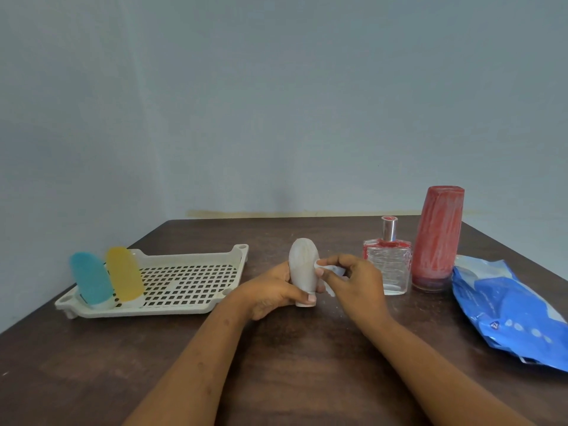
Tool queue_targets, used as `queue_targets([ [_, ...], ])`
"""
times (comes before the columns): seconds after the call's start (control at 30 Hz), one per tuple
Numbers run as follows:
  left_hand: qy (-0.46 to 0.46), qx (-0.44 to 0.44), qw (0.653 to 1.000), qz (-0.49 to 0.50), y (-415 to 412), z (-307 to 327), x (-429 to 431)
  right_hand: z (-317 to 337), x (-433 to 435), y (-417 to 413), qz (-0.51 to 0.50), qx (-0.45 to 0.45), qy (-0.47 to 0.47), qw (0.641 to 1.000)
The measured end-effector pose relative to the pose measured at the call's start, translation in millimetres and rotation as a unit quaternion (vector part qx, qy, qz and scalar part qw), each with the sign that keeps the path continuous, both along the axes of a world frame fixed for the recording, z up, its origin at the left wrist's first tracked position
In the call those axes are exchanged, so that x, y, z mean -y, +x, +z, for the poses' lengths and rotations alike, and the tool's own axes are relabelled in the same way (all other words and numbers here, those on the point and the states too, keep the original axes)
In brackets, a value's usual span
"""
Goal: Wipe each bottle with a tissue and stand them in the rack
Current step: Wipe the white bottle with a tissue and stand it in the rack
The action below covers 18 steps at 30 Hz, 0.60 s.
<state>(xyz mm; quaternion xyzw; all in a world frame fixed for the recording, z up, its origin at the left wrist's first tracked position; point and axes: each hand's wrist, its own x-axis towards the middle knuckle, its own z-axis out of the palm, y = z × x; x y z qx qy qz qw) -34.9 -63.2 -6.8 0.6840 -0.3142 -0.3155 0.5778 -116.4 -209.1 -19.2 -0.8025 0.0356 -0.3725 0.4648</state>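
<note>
Blue-grey wall at the back, dark wood surface (307, 364) up front, and we're mid-wipe. Pale grey bottle (302, 262) is dead centre, cap down, either just above the surface or touching it, can't tell. Left hand (270, 292) wraps its lower half, fingers (310, 299) curled round w/ thumb across the cap end. Right hand (358, 282) comes in from the right, fingers pinched on a small white tissue (330, 269), pressing it to the bottle's right flank. Looks like soft squeezy plastic, light, prob a bit slick, so grip low near the stiff cap, not the belly, or it'll dent & squirm. Both forearms reach in from the near edge, wrists angled toward each other. Rack (184, 257) lies left, blue bottle (90, 278) & yellow bottle (124, 273) already stood cap-down at its left end, leaning a touch. Right of my hands: glass bottle (388, 267), fragile & heavier I'd guess, then tall red bottle (436, 238), both waiting their turn by the look. Blue tissue pack (504, 305) lies far right.
</note>
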Motion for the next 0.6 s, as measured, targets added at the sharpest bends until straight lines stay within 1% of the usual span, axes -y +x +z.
queue_targets([
  [0.1,0.029,0.010,1.000,-0.005,1,1,-2,4,0,1,-0.012,0.021,0.021,0.999],
  [0.2,0.046,-0.004,0.998,-0.040,1,3,-4,8,1,0,-0.015,0.041,0.042,0.998],
  [0.4,0.052,-0.016,0.995,-0.086,-3,7,-7,10,0,-1,-0.004,0.063,0.007,0.998],
  [0.5,0.046,-0.018,0.995,-0.081,-4,8,-8,8,0,0,0.006,0.066,-0.001,0.998],
  [0.6,0.027,-0.052,0.996,-0.060,-3,7,-11,4,-2,1,0.015,0.057,-0.014,0.998],
])
